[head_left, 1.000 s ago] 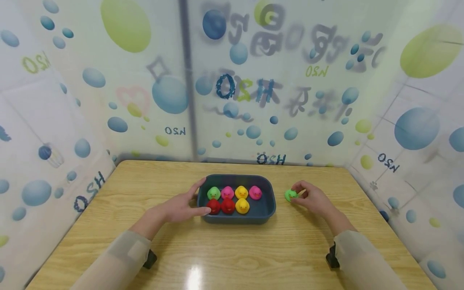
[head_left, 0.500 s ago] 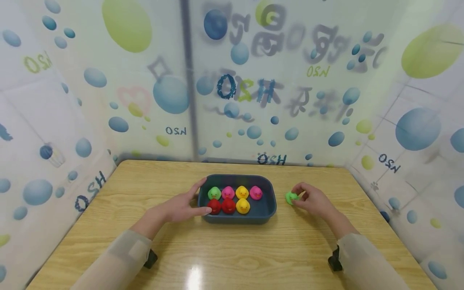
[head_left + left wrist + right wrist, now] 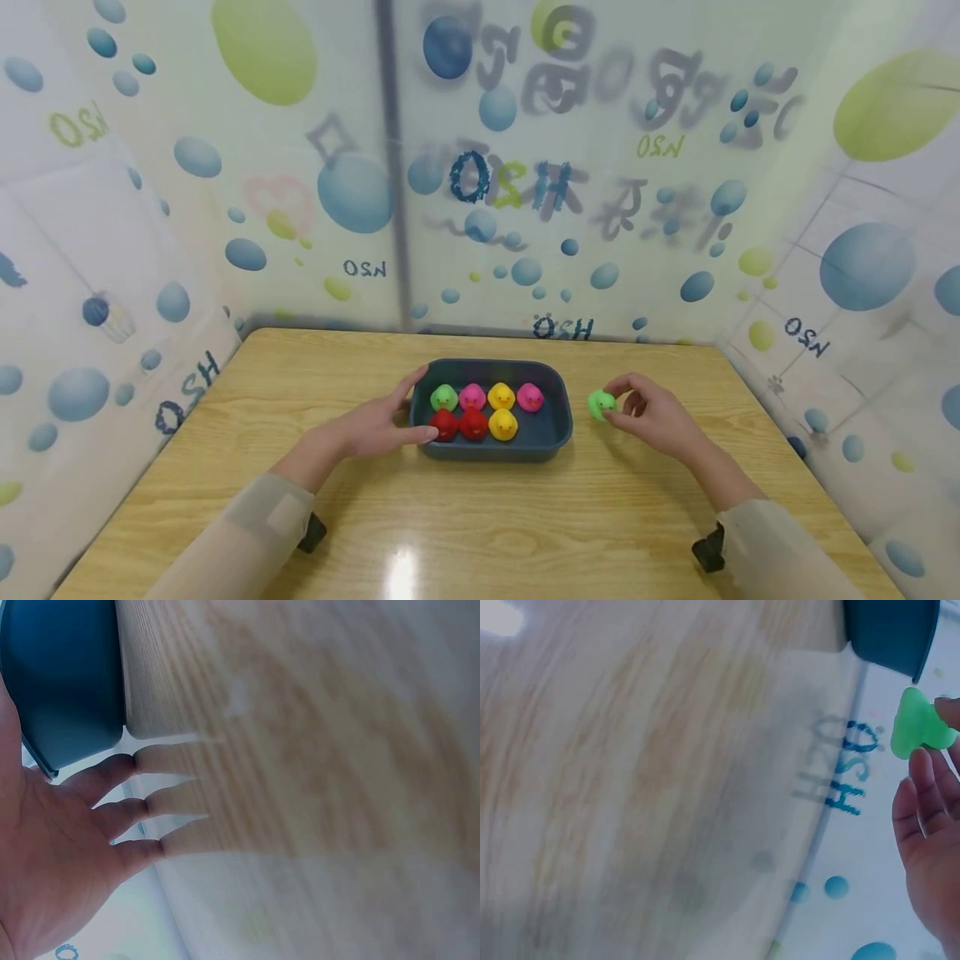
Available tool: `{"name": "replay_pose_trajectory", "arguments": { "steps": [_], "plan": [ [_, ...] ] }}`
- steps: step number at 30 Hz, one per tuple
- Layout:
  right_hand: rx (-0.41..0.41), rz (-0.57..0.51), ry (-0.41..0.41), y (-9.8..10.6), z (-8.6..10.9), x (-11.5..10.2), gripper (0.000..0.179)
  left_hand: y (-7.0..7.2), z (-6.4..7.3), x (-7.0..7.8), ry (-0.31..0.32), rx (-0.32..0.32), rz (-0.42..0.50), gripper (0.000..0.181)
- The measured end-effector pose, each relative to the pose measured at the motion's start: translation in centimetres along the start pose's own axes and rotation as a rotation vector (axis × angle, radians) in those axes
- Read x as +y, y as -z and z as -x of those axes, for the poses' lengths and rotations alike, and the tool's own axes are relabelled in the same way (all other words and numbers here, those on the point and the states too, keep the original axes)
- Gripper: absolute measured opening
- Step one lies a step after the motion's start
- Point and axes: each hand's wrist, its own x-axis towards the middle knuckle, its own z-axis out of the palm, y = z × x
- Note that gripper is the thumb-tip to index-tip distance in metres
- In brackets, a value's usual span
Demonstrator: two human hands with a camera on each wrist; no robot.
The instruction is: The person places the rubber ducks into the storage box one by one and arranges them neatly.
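In the head view a dark blue tray [image 3: 495, 454] stands mid-table with several small rubber ducks inside. Its back row runs green duck [image 3: 444, 398], pink, yellow, pink. Red ducks [image 3: 472, 425] and a yellow duck [image 3: 503, 425] fill the front left and middle. My left hand [image 3: 371, 427] rests against the tray's left end, straight thumb over the front rim and index finger at the back corner. Right of the tray, my right hand [image 3: 652, 417] pinches another green duck [image 3: 600, 405] between thumb and fingertips. In the right wrist view this duck [image 3: 913, 724] hangs above the table.
The wooden table [image 3: 480, 525] backs onto a translucent patterned curtain [image 3: 480, 275], with similar sheets at left and right. Black wrist cameras [image 3: 708, 550] show at both sleeves. Inside the tray, bare floor [image 3: 543, 429] shows at the front right.
My right hand has lifted the green duck from the table, and the duck now tilts in the fingertips. The right forearm has shifted slightly rightward. The left hand and tray stay put.
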Motion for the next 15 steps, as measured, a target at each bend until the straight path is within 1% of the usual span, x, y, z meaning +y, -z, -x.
{"name": "replay_pose_trajectory", "arguments": {
  "steps": [6,12,15],
  "plan": [
    [0.024,-0.021,0.070,-0.1,0.1,-2.0,0.032,0.1,0.0,0.0,-0.003,0.000,-0.004,0.111],
    [0.038,-0.046,0.146,-0.9,-0.3,-3.9,0.030,0.1,0.0,0.1,-0.004,-0.001,-0.007,0.111],
    [0.033,-0.043,0.156,-1.5,-0.6,-4.5,0.029,0.1,-0.1,0.0,-0.003,0.000,-0.007,0.111]
  ]
}}
